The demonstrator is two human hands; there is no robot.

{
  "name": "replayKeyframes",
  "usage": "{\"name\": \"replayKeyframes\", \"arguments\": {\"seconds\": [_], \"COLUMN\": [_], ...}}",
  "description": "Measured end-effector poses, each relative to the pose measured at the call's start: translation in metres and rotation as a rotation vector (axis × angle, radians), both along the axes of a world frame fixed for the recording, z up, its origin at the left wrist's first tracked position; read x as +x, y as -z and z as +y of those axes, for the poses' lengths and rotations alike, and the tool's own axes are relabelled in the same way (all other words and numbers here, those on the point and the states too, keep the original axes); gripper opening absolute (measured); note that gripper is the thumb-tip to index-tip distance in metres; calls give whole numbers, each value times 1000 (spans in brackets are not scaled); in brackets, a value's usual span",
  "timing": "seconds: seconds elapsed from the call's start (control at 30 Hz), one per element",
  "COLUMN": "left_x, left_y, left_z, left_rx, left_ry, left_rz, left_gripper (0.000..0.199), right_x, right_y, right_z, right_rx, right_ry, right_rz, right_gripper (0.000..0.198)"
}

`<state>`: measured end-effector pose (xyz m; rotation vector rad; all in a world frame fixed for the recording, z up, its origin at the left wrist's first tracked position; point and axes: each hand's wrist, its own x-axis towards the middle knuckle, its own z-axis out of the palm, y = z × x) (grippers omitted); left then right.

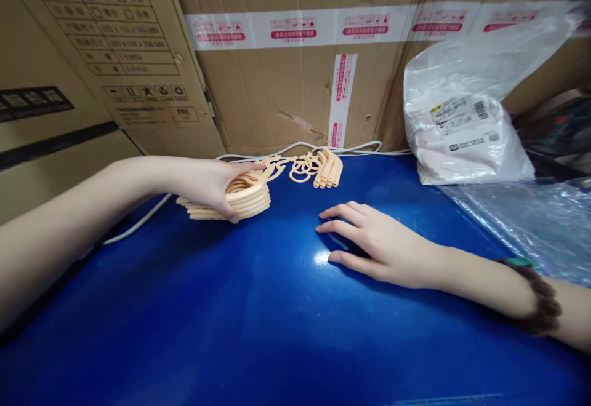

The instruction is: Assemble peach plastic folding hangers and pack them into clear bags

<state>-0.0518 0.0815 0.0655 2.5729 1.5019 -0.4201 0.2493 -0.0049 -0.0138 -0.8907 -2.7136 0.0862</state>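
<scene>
From the head camera, your left hand [203, 183] clasps a stack of beige hangers [252, 200] toward the far left of the blue table [258, 320], while your right hand [383, 243] is palm-down to its right, loosely spread and holding nothing. The likeliest trouble: hooks [276, 169] crowded against a second bundle [329, 169] and the white cable [298, 144] could snag, or a slack squeeze could let the layers slide.

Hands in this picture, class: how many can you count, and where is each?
2. The left hand grasps the cream plastic stack; the right hand is over the blue tabletop, fingers spread. Neither is fully hidden.
</scene>
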Motion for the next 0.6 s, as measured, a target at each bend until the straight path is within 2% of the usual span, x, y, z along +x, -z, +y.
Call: {"name": "replayKeyframes", "arguments": {"seconds": [0.1,0.33,0.6], "left_x": [1,2,3], "left_y": [0,1,0], "left_z": [-3,2,0], "left_rx": [16,-26,-10], "left_ry": [11,-46,-44], "left_rz": [-12,58,57], "left_gripper": [102,115,109], "right_x": [0,0,0], "right_y": [0,0,1], "right_z": [0,0,0], "right_rx": [-1,-5,2], "right_ry": [0,2,2], "right_rz": [0,-5,-5], "right_gripper": [40,40,40]}}
